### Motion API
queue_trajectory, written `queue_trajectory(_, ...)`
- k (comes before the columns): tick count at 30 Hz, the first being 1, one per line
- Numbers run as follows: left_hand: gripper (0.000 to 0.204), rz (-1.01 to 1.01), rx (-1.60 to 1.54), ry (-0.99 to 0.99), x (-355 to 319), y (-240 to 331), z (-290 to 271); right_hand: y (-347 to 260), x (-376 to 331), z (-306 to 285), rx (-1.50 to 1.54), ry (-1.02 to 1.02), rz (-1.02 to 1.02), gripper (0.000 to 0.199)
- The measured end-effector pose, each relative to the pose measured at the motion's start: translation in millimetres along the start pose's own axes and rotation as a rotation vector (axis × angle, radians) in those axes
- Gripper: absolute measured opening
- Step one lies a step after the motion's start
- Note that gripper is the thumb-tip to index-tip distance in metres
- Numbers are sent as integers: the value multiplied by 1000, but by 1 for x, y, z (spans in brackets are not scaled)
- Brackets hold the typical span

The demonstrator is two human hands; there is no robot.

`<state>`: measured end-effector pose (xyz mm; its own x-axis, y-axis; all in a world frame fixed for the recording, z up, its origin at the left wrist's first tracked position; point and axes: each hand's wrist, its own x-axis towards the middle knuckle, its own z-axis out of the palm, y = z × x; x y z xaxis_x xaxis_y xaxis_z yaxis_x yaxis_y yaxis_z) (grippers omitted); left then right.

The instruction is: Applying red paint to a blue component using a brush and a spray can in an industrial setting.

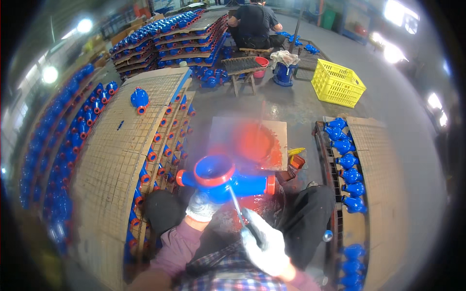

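Note:
A blue pipe fitting [221,193] shaped like a valve body, with a red-rimmed round opening on top and red ends at both sides, is in front of me over my lap. My left hand [201,207], in a white glove, is closed on it from below. In my gloved right hand [266,245] is a thin tool [236,206] with a pale shaft and a dark grip; I cannot tell its exact kind. Its far end meets the fitting's front side below the opening. Beyond the fitting, a blurred round red patch [255,143] lies on a paint-stained board [276,127].
At left stands a wire-mesh-topped stack [131,131] with one blue fitting [140,98] on it. On the right, a rack [334,169] bears several blue fittings. A yellow crate [338,83], blue bucket [284,75] and small bench [241,65] stand farther off. Another person [255,26] sits beyond.

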<state>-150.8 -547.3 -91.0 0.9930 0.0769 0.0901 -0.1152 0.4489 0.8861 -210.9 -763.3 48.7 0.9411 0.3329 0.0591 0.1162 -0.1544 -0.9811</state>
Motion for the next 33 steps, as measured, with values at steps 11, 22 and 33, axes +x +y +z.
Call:
queue_trajectory(11, 45, 798, 2488, -89, -26, 0, -4, 7, -2, 5, -91, -30, 45, 43)
queue_trajectory(22, 52, 593, 2477, -185, -38, -18, -17, 16, -6, 17, 52, 2, 103, 41)
queue_trajectory(33, 52, 411, 2354, -218, -42, -16, -14, 18, -4, 13, 19, -58, 31, 43)
